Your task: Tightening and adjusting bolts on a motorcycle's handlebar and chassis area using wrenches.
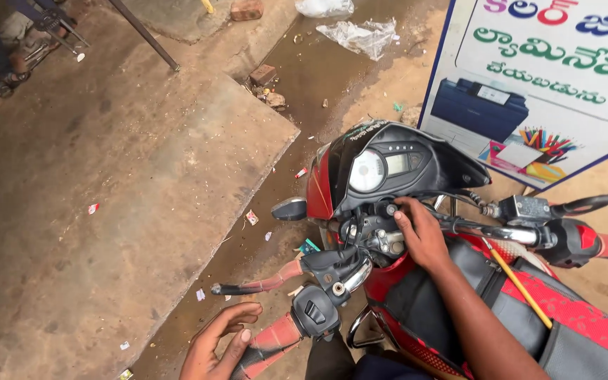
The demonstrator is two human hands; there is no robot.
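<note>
left hand [221, 345]: fingers loosely open, curled about the red handlebar grip [267, 346] | right hand [420, 236]: fingers pressed on the motorcycle's [416, 281] handlebar centre, just below the instrument cluster [381, 169] | signboard [550, 77]: right of the cluster | concrete slab [107, 211]: left of it

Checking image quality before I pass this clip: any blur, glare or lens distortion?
Head view: even, soft daylight, no hard shadows; sharp on the right hand and instrument cluster, whose dial shows pale glare; left hand cropped at the bottom edge; wide-angle bending toward the edges.
</note>
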